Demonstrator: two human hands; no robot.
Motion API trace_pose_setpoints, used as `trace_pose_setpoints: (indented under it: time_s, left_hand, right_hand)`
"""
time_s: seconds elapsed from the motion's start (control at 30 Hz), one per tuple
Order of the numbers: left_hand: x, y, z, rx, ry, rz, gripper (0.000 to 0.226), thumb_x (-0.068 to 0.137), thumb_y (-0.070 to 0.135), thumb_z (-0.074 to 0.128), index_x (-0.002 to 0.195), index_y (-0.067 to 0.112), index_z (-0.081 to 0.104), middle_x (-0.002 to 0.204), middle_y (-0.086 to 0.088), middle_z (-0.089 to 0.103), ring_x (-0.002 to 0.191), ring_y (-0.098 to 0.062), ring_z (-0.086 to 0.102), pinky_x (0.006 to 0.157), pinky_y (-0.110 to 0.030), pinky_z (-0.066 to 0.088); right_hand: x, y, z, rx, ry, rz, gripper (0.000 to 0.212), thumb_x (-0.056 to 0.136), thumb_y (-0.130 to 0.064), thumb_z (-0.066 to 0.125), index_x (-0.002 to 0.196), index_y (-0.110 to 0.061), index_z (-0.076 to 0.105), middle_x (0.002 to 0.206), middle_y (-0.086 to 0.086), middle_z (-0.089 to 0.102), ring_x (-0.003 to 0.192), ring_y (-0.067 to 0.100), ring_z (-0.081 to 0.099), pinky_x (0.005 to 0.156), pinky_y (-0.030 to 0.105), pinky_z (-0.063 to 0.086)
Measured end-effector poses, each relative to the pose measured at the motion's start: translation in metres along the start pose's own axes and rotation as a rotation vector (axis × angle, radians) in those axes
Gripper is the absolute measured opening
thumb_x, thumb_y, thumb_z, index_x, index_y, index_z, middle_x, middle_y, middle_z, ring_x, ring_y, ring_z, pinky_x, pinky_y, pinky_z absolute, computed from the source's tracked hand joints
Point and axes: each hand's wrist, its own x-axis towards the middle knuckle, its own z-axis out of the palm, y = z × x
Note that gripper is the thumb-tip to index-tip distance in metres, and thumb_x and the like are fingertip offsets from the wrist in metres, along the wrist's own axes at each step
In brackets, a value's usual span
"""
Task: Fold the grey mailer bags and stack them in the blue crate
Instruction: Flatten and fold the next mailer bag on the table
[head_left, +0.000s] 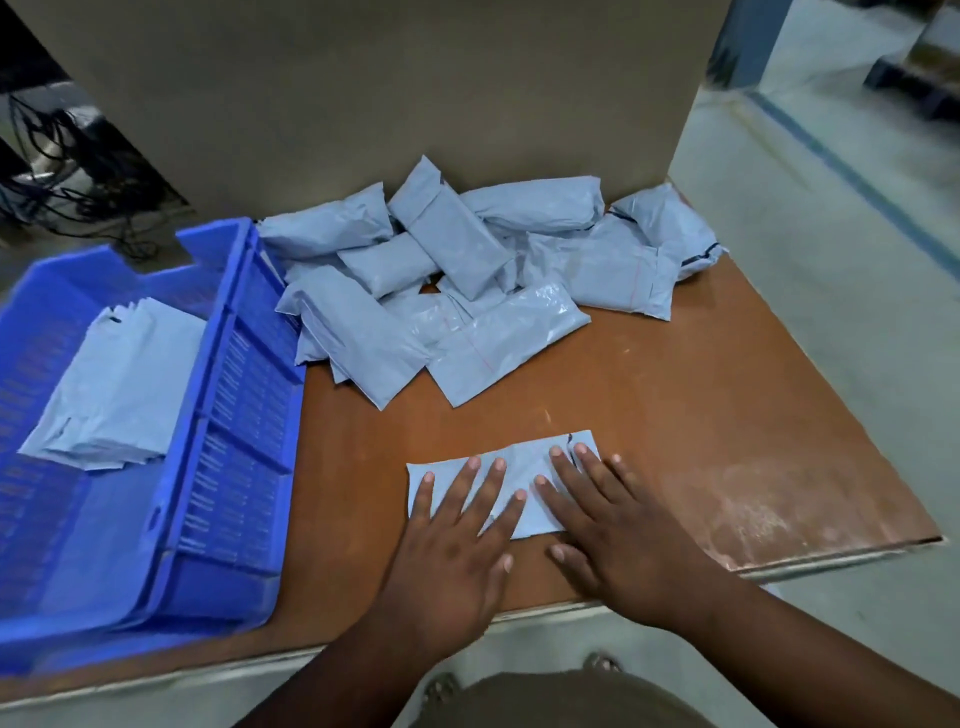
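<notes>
A flat, folded grey plastic mailer bag (506, 480) lies on the near part of the brown wooden tabletop (675, 415), pinned under both palms. The left hand (457, 540) and the right hand (618, 525) lie side by side with fingers straight and spread, pressing down and gripping nothing. To finish this step well, I would judge it best to sweep the flat fingers outward along the fold so trapped air leaves and the crease sets, keeping the edges lined up before lifting it. At the far side sits a loose heap of puffy grey mailer bags (467, 280) not yet flattened. To the left, the blue slotted plastic crate (244, 415) holds a stack of folded grey bags (119, 384), where this one should go squarely on top.
</notes>
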Motion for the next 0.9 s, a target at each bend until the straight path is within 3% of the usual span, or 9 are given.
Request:
trace_pose_setpoints:
  time_s: [0.2,0.33,0.57,0.77,0.9]
  left_hand:
    - [-0.003,0.001,0.007,-0.023,-0.043,-0.024,0.058,0.109,0.047,0.033,0.165,0.03,0.035,0.178,0.0,0.006,0.164,-0.026,0.003,0.125,-0.064,0.018]
    - [-0.004,0.001,0.008,-0.043,-0.045,-0.03,0.059,0.108,0.045,0.038,0.165,0.03,0.035,0.178,0.001,0.006,0.165,-0.025,0.002,0.125,-0.064,0.016]
    - [-0.007,-0.005,-0.001,-0.057,-0.066,-0.105,0.071,0.107,0.055,0.036,0.169,0.024,0.022,0.178,-0.006,-0.004,0.164,-0.026,-0.003,0.126,-0.065,0.017]
    - [-0.025,-0.032,0.004,-0.049,-0.044,-0.245,0.084,0.105,0.061,0.039,0.169,0.013,0.016,0.178,-0.013,-0.001,0.164,-0.029,0.002,0.129,-0.057,0.019]
    - [-0.031,-0.037,0.021,-0.098,-0.077,-0.253,0.085,0.104,0.054,0.038,0.17,0.013,0.006,0.178,-0.008,-0.01,0.164,-0.023,-0.001,0.128,-0.053,0.023]
  right_hand:
    - [0.0,-0.006,0.008,-0.021,-0.085,0.078,0.068,0.11,-0.057,0.025,0.168,-0.021,0.025,0.177,0.011,0.01,0.163,0.034,0.008,0.126,0.061,0.018]
    - [0.0,-0.005,0.008,-0.014,-0.1,0.08,0.068,0.11,-0.057,0.026,0.168,-0.021,0.026,0.177,0.01,0.011,0.163,0.034,0.009,0.127,0.062,0.017]
    - [0.005,-0.015,-0.008,0.03,-0.112,0.113,0.08,0.104,-0.072,0.027,0.168,-0.026,0.023,0.177,0.006,0.005,0.164,0.029,0.001,0.126,0.064,0.014]
    - [0.05,-0.055,-0.021,0.077,-0.047,-0.061,0.082,0.103,-0.072,0.028,0.17,-0.028,0.013,0.178,0.005,-0.004,0.164,0.027,-0.005,0.128,0.063,0.008]
    - [0.07,-0.072,-0.001,0.086,-0.092,-0.107,0.08,0.106,-0.067,0.029,0.17,-0.022,0.012,0.178,0.005,-0.001,0.164,0.028,0.001,0.125,0.066,0.015]
